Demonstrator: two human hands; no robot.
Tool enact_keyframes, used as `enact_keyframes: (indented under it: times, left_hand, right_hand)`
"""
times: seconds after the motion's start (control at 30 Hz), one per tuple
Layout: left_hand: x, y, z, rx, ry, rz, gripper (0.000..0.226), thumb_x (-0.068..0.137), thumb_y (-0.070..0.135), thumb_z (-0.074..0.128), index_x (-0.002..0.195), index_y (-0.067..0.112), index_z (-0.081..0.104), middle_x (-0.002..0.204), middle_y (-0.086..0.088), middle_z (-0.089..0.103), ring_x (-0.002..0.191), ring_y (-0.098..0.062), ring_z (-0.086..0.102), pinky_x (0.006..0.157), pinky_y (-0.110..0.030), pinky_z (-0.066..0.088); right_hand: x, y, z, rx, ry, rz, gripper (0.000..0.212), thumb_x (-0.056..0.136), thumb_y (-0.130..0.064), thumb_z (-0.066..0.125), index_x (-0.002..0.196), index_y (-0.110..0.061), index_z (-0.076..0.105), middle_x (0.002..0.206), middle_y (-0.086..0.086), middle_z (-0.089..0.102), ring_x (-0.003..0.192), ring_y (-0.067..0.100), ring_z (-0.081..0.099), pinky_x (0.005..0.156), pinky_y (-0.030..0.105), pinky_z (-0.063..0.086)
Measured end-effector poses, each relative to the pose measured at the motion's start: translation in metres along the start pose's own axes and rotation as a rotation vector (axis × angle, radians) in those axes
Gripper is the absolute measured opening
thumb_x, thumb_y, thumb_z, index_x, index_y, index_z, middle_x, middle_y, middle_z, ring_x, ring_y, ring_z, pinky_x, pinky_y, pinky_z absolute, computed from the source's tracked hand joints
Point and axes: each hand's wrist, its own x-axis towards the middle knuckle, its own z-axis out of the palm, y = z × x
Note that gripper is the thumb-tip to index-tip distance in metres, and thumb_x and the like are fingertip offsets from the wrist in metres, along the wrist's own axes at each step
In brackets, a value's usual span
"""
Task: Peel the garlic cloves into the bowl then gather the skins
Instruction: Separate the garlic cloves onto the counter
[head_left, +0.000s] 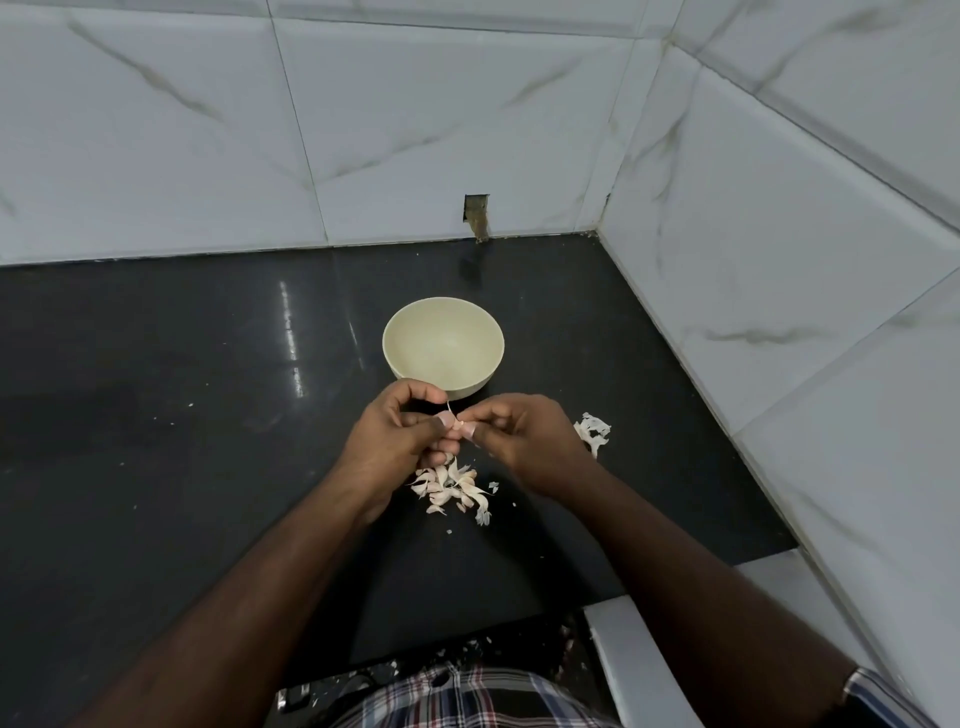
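A pale cream bowl (443, 347) stands on the black counter (182, 415), and I see nothing inside it. Just in front of the bowl, my left hand (400, 436) and my right hand (519, 436) meet and pinch a small garlic clove (458, 425) between thumbs and fingertips. A thin strip of skin sticks up from the clove. Below my hands lies a pile of unpeeled garlic cloves (452, 488) with loose skin. A smaller heap of white skins (593, 430) lies to the right of my right hand.
Marble-patterned tiled walls (363, 130) close off the counter at the back and on the right, forming a corner. A small hole (476, 215) shows in the back wall behind the bowl. Skin flakes dot the counter's front edge (457, 649).
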Motion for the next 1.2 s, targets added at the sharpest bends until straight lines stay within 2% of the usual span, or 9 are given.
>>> enact_keyframes:
  times: [0.13, 0.2, 0.33, 0.43, 0.57, 0.63, 0.9, 1.03, 1.2]
  left_hand:
    - [-0.003, -0.001, 0.000, -0.018, -0.016, -0.036, 0.006, 0.097, 0.003, 0.060, 0.097, 0.006, 0.066, 0.082, -0.014, 0.074, 0.067, -0.015, 0.068, 0.057, -0.019, 0.053]
    - [-0.004, -0.001, -0.001, -0.043, -0.028, -0.073, 0.010, 0.098, 0.004, 0.059, 0.097, 0.005, 0.068, 0.084, -0.012, 0.075, 0.070, -0.013, 0.067, 0.059, -0.018, 0.054]
    - [-0.006, -0.001, -0.002, -0.055, -0.070, -0.104, 0.011, 0.095, 0.003, 0.062, 0.096, 0.004, 0.072, 0.084, -0.010, 0.074, 0.072, -0.014, 0.068, 0.063, -0.018, 0.055]
    - [-0.007, -0.002, 0.000, -0.035, -0.077, -0.094, 0.008, 0.088, -0.001, 0.069, 0.094, 0.002, 0.073, 0.080, -0.013, 0.072, 0.071, -0.015, 0.068, 0.062, -0.018, 0.055]
    - [-0.006, -0.002, -0.003, 0.078, -0.058, -0.050, 0.005, 0.088, 0.000, 0.071, 0.092, -0.002, 0.071, 0.082, -0.019, 0.074, 0.067, -0.015, 0.067, 0.056, -0.018, 0.052]
    - [-0.006, -0.003, -0.006, 0.116, -0.042, -0.040, 0.005, 0.090, 0.001, 0.068, 0.093, -0.002, 0.072, 0.079, -0.016, 0.073, 0.064, -0.014, 0.065, 0.055, -0.018, 0.051]
    - [-0.005, -0.006, -0.012, 0.100, -0.024, -0.049, 0.009, 0.091, -0.002, 0.066, 0.098, -0.005, 0.071, 0.069, -0.011, 0.069, 0.053, -0.008, 0.060, 0.052, -0.016, 0.047]
    - [-0.006, -0.009, -0.012, 0.106, -0.028, -0.031, 0.010, 0.092, -0.001, 0.065, 0.099, -0.003, 0.072, 0.070, -0.010, 0.069, 0.058, -0.009, 0.061, 0.054, -0.017, 0.047]
    - [-0.004, -0.013, -0.014, -0.001, -0.020, -0.094, 0.012, 0.096, 0.004, 0.060, 0.100, 0.003, 0.072, 0.084, -0.011, 0.074, 0.073, -0.014, 0.068, 0.059, -0.019, 0.050]
  right_hand:
    - [-0.004, 0.004, 0.009, 0.144, 0.066, -0.030, 0.017, 0.086, -0.010, 0.077, 0.100, -0.020, 0.079, 0.092, -0.008, 0.076, 0.088, 0.003, 0.071, 0.081, 0.022, 0.054]
    - [-0.004, 0.008, 0.014, 0.127, 0.104, -0.066, 0.018, 0.085, -0.013, 0.077, 0.101, -0.022, 0.079, 0.095, -0.007, 0.075, 0.090, 0.007, 0.071, 0.083, 0.028, 0.056]
    - [-0.002, 0.014, 0.023, 0.075, 0.195, -0.035, 0.011, 0.087, -0.016, 0.070, 0.092, -0.024, 0.077, 0.084, -0.015, 0.071, 0.078, 0.005, 0.067, 0.074, 0.033, 0.056]
    - [-0.002, 0.013, 0.029, -0.006, 0.230, 0.009, 0.008, 0.091, -0.016, 0.066, 0.086, -0.020, 0.071, 0.082, -0.010, 0.069, 0.080, 0.008, 0.065, 0.076, 0.036, 0.055]
    - [-0.001, 0.008, 0.027, 0.097, 0.144, 0.100, 0.019, 0.096, -0.015, 0.062, 0.080, -0.025, 0.068, 0.073, 0.000, 0.069, 0.067, 0.011, 0.065, 0.068, 0.037, 0.057]
    - [0.001, 0.009, 0.021, 0.140, 0.073, 0.133, 0.023, 0.095, -0.012, 0.063, 0.079, -0.026, 0.068, 0.073, 0.004, 0.070, 0.063, 0.009, 0.062, 0.065, 0.036, 0.054]
    - [-0.003, 0.001, 0.017, 0.371, -0.010, 0.140, 0.013, 0.089, -0.004, 0.072, 0.088, -0.016, 0.074, 0.065, -0.008, 0.071, 0.060, 0.000, 0.062, 0.058, 0.015, 0.047]
    - [-0.002, 0.004, 0.021, 0.381, 0.034, 0.180, 0.010, 0.091, -0.006, 0.069, 0.084, -0.012, 0.073, 0.067, 0.002, 0.069, 0.061, 0.013, 0.059, 0.056, 0.026, 0.047]
    - [-0.001, 0.010, 0.017, 0.443, 0.055, 0.223, 0.013, 0.095, -0.002, 0.062, 0.088, -0.009, 0.070, 0.075, 0.004, 0.068, 0.063, 0.013, 0.060, 0.055, 0.024, 0.049]
